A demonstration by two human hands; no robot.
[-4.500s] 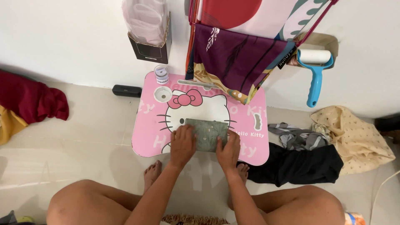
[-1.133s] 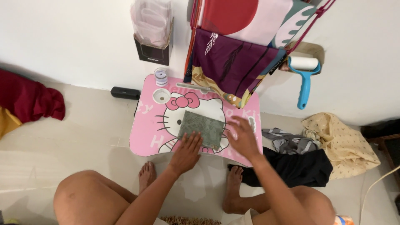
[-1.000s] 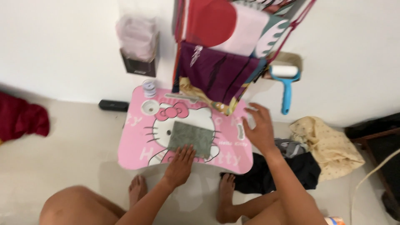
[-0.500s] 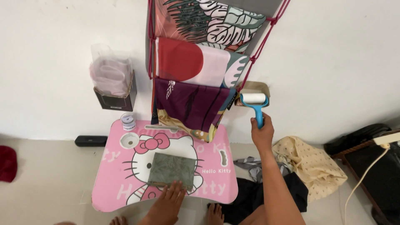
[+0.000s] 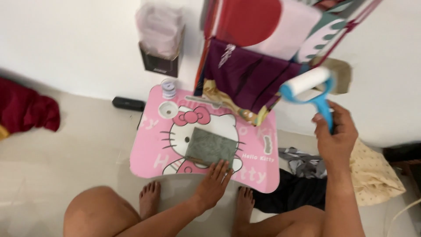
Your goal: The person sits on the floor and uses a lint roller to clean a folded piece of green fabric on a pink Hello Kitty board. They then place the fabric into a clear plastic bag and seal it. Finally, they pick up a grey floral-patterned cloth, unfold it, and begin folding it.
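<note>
One lint roller (image 5: 310, 90), blue plastic with a white paper drum, is held up in the air by the right hand (image 5: 337, 136), to the right of the lap desk and in front of the white wall. Its long axis is the handle, which runs from the fist up and slightly left; the drum sits crosswise at the top, tilted, its right end higher. The fingers are wrapped tight around the lower handle.

The left hand (image 5: 213, 183) lies flat with fingers spread, its fingertips pressing the near edge of one folded grey-green cloth (image 5: 211, 146), a matte rectangle. The cloth rests at the middle of one pink lap desk (image 5: 154, 151), glossy, rounded at the corners, printed with a white cartoon cat.

At the desk's far left stand one small tape roll (image 5: 168, 89) and one round white disc (image 5: 167, 108). Hanging fabrics (image 5: 248, 79), purple, red and white, drape over the desk's far edge. Two bare feet show beneath the near edge.
</note>
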